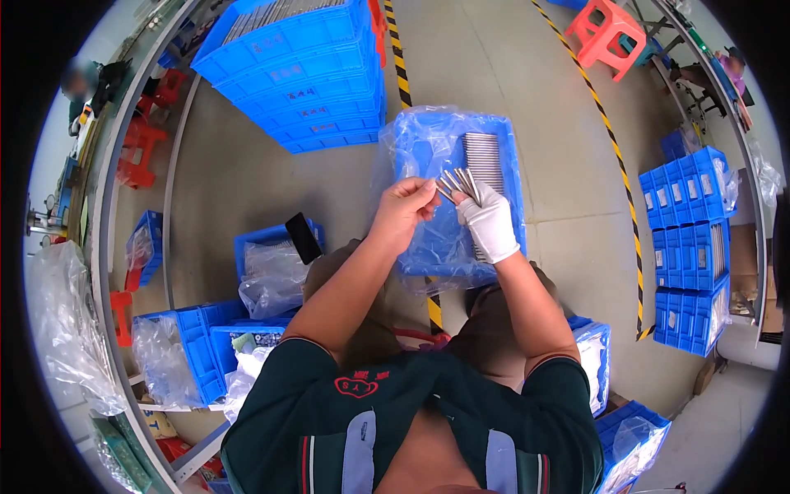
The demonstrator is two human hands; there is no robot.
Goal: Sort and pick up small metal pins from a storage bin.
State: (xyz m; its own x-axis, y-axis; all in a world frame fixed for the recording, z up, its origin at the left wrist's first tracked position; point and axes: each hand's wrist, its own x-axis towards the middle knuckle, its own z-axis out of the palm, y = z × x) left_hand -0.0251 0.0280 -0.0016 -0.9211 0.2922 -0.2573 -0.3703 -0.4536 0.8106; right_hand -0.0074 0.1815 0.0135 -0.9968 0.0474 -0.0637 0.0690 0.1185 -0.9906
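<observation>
My right hand [491, 224], in a white glove with some fingertips bare, is closed around several thin, shiny metal rods [458, 183] that fan out toward the left. My bare left hand [407, 210] is closed in a pinch at the left end of the fan, its fingertips on a metal rod. Both hands are above a blue plastic crate [518, 185] lined with clear plastic film [424, 235]. Inside the crate, a neat row of similar metal rods [484, 156] lies along the right side, partly hidden by my gloved hand.
Tall stacked blue crates [300, 90] stand ahead on the left. A black phone [304, 238] rests beside my left thigh, near a film-covered crate [276, 284]. More stacked crates [687, 247] stand at right. Red stools [605, 37] and yellow-black floor tape [613, 136] lie beyond.
</observation>
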